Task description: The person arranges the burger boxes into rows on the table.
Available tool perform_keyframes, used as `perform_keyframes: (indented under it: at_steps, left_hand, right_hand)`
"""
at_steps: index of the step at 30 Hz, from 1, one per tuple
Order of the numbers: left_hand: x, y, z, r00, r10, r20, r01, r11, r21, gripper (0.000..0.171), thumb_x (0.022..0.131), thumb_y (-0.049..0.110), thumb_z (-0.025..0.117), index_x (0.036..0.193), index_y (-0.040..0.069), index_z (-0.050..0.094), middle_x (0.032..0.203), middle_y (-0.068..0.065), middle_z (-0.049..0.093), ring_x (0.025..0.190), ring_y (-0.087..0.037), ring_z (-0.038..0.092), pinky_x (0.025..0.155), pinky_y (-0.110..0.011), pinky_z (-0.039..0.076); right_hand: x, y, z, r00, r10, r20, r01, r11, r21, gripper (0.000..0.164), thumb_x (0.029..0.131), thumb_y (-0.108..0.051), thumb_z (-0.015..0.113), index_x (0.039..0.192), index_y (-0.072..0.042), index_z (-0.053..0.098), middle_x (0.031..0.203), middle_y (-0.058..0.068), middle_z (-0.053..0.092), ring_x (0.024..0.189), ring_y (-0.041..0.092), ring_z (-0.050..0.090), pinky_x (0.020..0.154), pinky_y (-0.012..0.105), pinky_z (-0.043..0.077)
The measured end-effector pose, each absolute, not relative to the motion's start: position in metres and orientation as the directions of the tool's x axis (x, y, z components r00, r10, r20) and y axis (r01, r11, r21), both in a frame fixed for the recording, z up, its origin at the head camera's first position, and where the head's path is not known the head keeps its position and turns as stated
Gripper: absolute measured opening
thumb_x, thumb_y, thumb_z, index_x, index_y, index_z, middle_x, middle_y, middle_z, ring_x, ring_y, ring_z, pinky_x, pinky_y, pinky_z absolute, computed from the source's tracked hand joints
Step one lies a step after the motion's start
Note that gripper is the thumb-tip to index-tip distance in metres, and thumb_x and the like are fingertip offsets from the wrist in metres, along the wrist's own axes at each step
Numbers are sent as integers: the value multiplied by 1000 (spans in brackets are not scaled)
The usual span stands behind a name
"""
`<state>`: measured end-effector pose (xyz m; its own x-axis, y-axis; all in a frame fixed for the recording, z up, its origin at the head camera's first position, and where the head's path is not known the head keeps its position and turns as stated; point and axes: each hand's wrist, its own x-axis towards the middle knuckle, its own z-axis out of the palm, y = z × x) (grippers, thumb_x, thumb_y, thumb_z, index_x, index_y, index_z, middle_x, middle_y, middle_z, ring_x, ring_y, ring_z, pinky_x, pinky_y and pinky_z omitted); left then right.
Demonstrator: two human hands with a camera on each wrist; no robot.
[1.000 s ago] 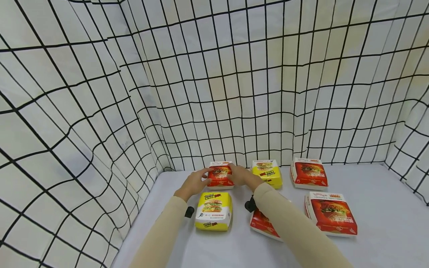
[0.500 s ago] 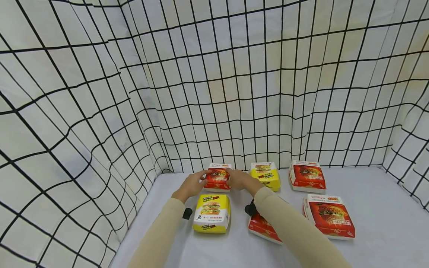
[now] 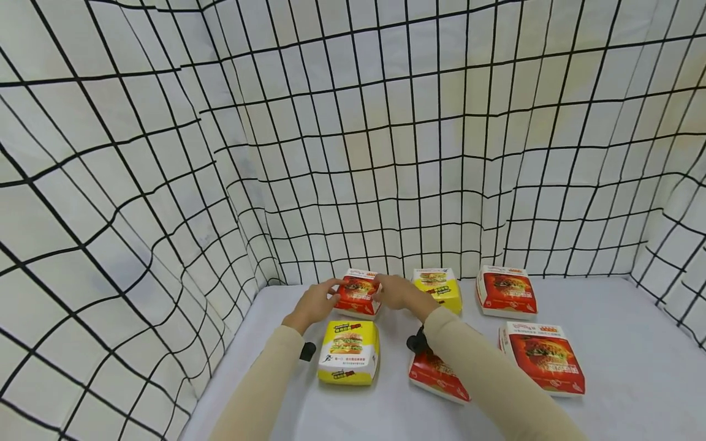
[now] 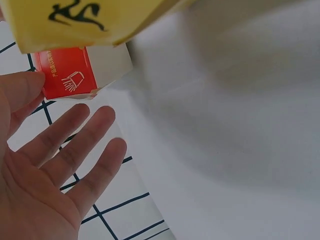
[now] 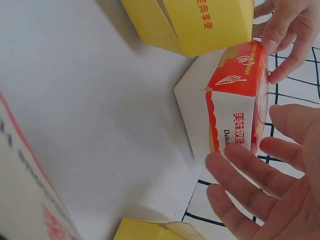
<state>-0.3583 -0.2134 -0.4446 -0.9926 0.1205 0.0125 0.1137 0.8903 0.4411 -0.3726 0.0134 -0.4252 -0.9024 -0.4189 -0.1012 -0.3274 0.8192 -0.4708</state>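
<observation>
In the head view a red burger box stands at the back, turned slightly askew, with a hand at each side. The left hand has its thumb and forefinger at the box's left side; in the left wrist view its other fingers are spread away from the box. At the right side is the right hand, its fingers extended and parted in the right wrist view, overlapping the white box wall there. Just in front stands a yellow burger box.
Another yellow box stands right of the right hand, with a red box beyond it. Nearer are a red box and one partly hidden red box under the right forearm. Black netting over white sheeting borders the white table.
The red burger box between the hands has turned a little, its front right corner swinging nearer. The hands have barely moved, and the other boxes stay put.
</observation>
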Motion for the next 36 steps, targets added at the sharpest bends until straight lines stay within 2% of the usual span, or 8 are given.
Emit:
perform_keyframes:
  at_steps: [2,6,12,18,26,36]
  left_hand:
    - [-358,-213,-445,-994,105,23,104,890,444,41,104,31,59,145,25,55,132,-12,66,108,-28,62,89,-47,53]
    - [-358,-212,-447,-996,81,35,88,887,452,43,102,37,62,143,24,55,128,-11,67,112,-31,62,93,-52,52]
    - [-359,-210,-447,-998,58,38,69,884,462,37,100,38,65,133,21,61,122,-10,68,101,-28,63,86,-47,52]
    - [-358,-205,-446,-999,38,23,44,886,462,36,99,39,66,129,18,61,114,-9,68,91,-25,61,77,-40,50]
    - [-358,-209,-449,-1000,19,4,19,878,478,41,101,40,64,133,17,56,112,-11,70,91,-25,65,78,-42,53]
    - [-362,-211,-451,-1000,11,-7,6,875,484,42,102,40,63,137,18,57,113,-11,71,91,-24,66,79,-42,54]
  right_hand:
    - [-374,14,-424,-913,-400,-76,-312,807,-501,44,102,-30,62,140,-8,55,119,12,67,92,22,61,82,39,53]
    - [-378,14,-425,-933,-356,-44,-284,807,-517,52,101,-32,65,143,-6,51,133,18,58,107,26,61,94,44,53]
    - [-381,15,-431,-948,-313,-52,-240,813,-530,68,100,-34,66,155,-7,37,153,24,40,129,36,56,108,51,48]
    - [-383,16,-437,-943,-316,-103,-208,802,-559,75,103,-37,61,162,-8,25,164,25,28,147,40,40,118,57,37]
    - [-387,12,-442,-931,-339,-134,-214,806,-552,76,103,-40,60,162,-7,24,164,24,29,148,40,38,119,58,34]
    - [-381,7,-436,-930,-329,-165,-191,816,-546,81,101,-39,62,161,-3,21,162,26,26,142,39,44,116,55,39]
